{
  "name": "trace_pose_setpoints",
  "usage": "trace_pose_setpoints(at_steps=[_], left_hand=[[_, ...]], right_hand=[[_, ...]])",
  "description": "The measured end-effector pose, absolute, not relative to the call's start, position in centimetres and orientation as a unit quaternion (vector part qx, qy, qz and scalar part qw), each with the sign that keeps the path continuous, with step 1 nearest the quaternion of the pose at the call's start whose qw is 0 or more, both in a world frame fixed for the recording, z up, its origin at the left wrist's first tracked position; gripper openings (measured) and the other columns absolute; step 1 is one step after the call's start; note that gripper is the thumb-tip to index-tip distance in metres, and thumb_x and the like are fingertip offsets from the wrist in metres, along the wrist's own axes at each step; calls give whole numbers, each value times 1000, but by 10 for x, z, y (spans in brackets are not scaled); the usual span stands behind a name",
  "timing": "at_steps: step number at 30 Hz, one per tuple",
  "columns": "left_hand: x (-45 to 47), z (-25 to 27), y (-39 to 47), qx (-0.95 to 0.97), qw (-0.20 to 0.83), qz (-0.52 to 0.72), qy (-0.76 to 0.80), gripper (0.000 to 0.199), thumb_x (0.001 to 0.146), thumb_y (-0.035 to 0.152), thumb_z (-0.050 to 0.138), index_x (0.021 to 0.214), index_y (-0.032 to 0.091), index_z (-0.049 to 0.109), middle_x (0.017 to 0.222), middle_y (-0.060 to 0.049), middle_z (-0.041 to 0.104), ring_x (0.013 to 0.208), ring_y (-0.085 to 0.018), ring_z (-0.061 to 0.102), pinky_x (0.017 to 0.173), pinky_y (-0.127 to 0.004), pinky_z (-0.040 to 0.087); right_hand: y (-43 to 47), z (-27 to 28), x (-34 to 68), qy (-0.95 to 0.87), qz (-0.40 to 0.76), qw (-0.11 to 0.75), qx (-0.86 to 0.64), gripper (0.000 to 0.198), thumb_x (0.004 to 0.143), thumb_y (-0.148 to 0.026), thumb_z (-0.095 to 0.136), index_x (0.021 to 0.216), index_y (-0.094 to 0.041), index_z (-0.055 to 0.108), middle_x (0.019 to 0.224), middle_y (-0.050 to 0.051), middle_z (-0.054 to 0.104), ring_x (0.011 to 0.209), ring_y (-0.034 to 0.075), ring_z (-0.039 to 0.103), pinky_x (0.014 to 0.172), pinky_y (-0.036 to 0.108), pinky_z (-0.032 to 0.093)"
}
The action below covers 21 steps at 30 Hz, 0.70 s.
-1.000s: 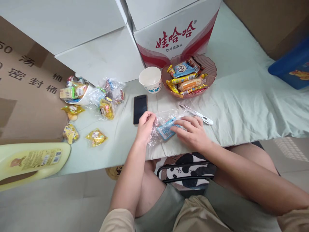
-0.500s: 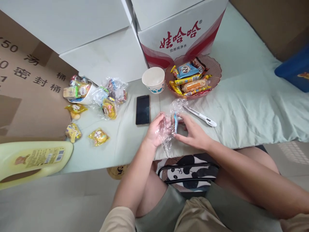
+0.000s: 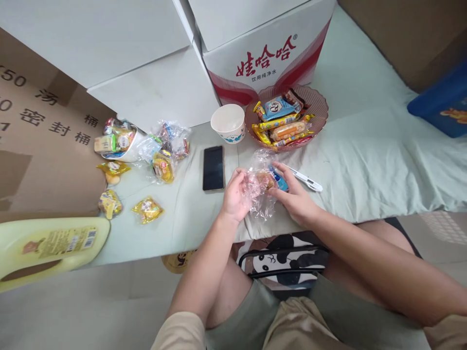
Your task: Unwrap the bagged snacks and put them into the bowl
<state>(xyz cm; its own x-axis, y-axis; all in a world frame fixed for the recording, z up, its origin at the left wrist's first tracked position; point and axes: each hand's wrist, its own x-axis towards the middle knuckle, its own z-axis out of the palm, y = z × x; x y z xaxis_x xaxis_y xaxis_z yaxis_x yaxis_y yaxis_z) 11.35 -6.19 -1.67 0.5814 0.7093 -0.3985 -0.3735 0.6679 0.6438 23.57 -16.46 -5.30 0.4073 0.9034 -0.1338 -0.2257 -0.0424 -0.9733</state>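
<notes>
My left hand (image 3: 236,194) is closed on the edge of a crinkled clear plastic bag (image 3: 264,206). At the bag's right side, my right hand (image 3: 292,194) grips a small blue-wrapped snack (image 3: 280,181) between thumb and fingers. A brownish snack shows through the film between the hands; its kind is unclear. Just beyond the right hand lies a white pen-like tool (image 3: 306,179), partly covered by the fingers. To the left of the left hand is a black phone (image 3: 213,167), lying flat.
A pink glass bowl (image 3: 323,109) of wrapped snacks and a white paper cup (image 3: 228,119) stand before the white carton (image 3: 270,63). On the left are a tipped white cup (image 3: 134,148) of snacks, loose packets (image 3: 148,210) and a yellow jug (image 3: 73,238).
The blue-wrapped snack has turned from edge-on to show its broad face, and a brownish snack now shows beside it in the film. The view has shifted slightly.
</notes>
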Motion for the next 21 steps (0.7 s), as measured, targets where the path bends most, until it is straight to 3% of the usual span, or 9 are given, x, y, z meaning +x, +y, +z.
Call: trace_pose_setpoints(at_steps=[3,6,10,15,21], left_hand=[[108,-14,-52,242,829,365,349,26,80,23,71,77,22,45,64,7,49,52,-8,49,50,-21,36],[103,-11,-43,238,812,395,357,28,79,22,69,75,21,41,63,7,45,49,-6,43,48,-21,33],[99,-10,-38,272,792,386,386,31,79,23,68,73,22,38,63,7,43,48,-6,40,46,-21,31],[91,-9,-34,291,768,405,401,37,77,23,70,71,21,33,61,7,37,47,-5,38,45,-20,29],[81,-4,-28,292,772,420,377,33,78,23,69,73,22,36,61,7,40,47,-6,40,44,-21,30]], right_hand=[[-162,-54,239,-234,461,656,-551,76,77,-27,71,144,-36,36,141,5,58,125,27,60,117,54,43],[-160,-56,246,-185,482,680,-521,82,75,-25,68,145,-40,27,133,3,62,112,24,67,104,51,54],[-159,-58,253,-178,493,689,-500,68,73,-23,66,135,-36,40,134,3,64,113,25,68,96,49,59],[-159,-54,259,-187,530,672,-483,38,75,-28,60,113,-28,59,117,6,73,103,27,71,82,46,62],[-158,-50,257,-136,574,664,-459,45,67,-22,55,112,-26,61,114,7,74,97,27,71,75,44,62]])
